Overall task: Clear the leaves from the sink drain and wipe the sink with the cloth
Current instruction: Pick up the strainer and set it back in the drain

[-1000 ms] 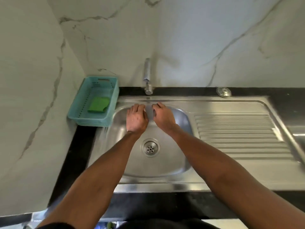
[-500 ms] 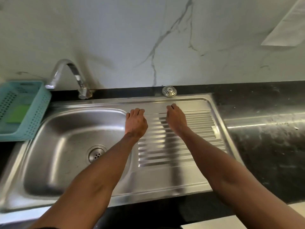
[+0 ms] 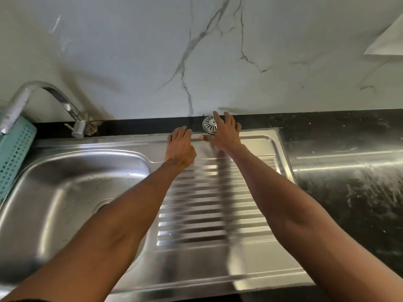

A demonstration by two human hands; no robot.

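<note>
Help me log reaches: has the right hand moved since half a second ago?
Yes. The right hand went from the ribbed drainboard back to the strainer by the wall.

Silver stainless-steel sink [image 3: 65,192], drainboard ribbed in parallel ridges; white marble wall [image 3: 130,51], veined in grey; black stone counter [image 3: 349,203], streaked white; teal plastic basket [image 3: 15,158], perforated with dots.

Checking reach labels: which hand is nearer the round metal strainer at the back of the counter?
Right. The right hand is at the strainer, fingers spread round its right side. The left hand lies flat on the sink's rear rim, left of the strainer and apart from it.
</note>
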